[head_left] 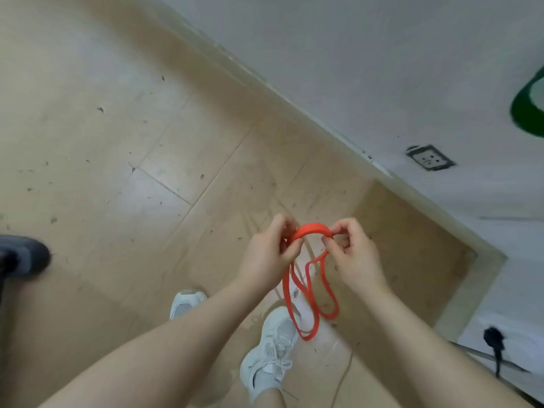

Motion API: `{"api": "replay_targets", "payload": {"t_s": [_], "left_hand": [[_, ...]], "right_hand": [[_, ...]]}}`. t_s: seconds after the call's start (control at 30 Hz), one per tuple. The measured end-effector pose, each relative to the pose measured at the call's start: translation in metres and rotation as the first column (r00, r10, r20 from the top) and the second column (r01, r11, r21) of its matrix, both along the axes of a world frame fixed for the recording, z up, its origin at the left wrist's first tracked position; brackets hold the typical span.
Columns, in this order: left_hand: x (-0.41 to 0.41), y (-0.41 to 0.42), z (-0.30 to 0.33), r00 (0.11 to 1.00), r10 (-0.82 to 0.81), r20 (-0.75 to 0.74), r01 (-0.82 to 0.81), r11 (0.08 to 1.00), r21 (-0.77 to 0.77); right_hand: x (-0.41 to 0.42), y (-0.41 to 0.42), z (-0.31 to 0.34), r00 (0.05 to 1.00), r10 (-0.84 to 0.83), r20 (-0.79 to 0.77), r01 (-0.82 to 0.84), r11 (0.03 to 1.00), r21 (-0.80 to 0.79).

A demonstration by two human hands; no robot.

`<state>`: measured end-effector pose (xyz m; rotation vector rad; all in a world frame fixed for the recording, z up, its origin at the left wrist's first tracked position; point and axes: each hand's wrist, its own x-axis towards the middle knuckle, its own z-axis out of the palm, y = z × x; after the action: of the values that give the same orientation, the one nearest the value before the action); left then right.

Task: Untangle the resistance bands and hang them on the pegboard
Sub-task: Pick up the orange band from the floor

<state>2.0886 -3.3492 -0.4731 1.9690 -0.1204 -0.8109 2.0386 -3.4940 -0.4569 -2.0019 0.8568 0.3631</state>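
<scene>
An orange-red resistance band (312, 227) arches between my two hands above the floor. My left hand (270, 254) pinches its left end with thumb and curled fingers. My right hand (351, 251) pinches its right end. Below the hands the band hangs in doubled loops (309, 301) that cross each other, reaching down over my white shoe. A green band (522, 108) shows partly at the right edge against the white wall. No pegboard is in view.
Beige tiled floor (147, 142) with scattered debris spreads to the left. A white wall with a socket (430, 158) runs along the right, with a corner step. My white shoes (270, 357) stand below. Another person's dark shoe (25, 254) is at the left edge. A black object (496, 343) sits lower right.
</scene>
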Motion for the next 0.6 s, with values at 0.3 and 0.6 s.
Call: {"api": "replay_targets", "payload": {"t_s": [0.3, 0.6], "left_hand": [[0.04, 0.008, 0.251, 0.99, -0.032, 0.14, 0.049, 0.992, -0.115], [0.095, 0.041, 0.481, 0.858, -0.044, 0.511, 0.188, 0.954, -0.233]], "right_hand": [[0.02, 0.006, 0.262, 0.985, 0.004, 0.172, 0.011, 0.996, -0.085], [0.047, 0.026, 0.485, 0.898, 0.165, 0.408, -0.032, 0.949, -0.315]]}}
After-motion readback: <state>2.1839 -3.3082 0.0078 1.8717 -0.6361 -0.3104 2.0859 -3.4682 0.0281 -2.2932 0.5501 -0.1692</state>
